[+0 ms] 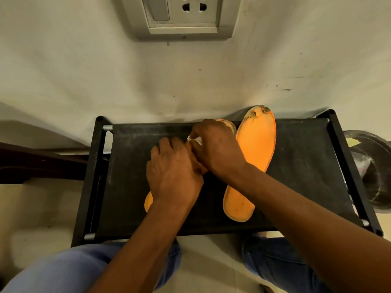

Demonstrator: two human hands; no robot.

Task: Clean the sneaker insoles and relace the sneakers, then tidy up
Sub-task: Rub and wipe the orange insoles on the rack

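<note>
Standing against a pale, scuffed wall (84, 70), a low black rack (300, 166) is seen from above; its top is a taut, dusty dark fabric sheet stretched between black plastic corner posts and silver metal tubes. On the wall above the rack, a grey switch-and-socket plate (182, 15) is mounted. Left of the rack, a dark wooden piece of furniture (38, 163) is partly visible over a cream tiled floor (31, 218). Right of the rack, a round, shiny bin (372, 172) with a clear liner is cut off by the frame edge. Below the rack, 2 knees in blue jeans (63, 269) are seen.

On the rack top, 2 orange foam insoles are laid. The right insole (254, 157) lies flat, right of centre, its worn, grey-stained toe reaching past the rack's back edge toward the wall. The left insole (148, 200) lies just beside it at the rack's centre and is mostly covered by both hands; only its heel and frayed toe show.

The left hand (175, 172) is pressed down on the left insole with fingers curled. A small white wad (195, 140), possibly a cloth or tissue, is pinched in the curled fingers of the right hand (218, 149) and held against that insole's toe half. The 2 hands are touching.
</note>
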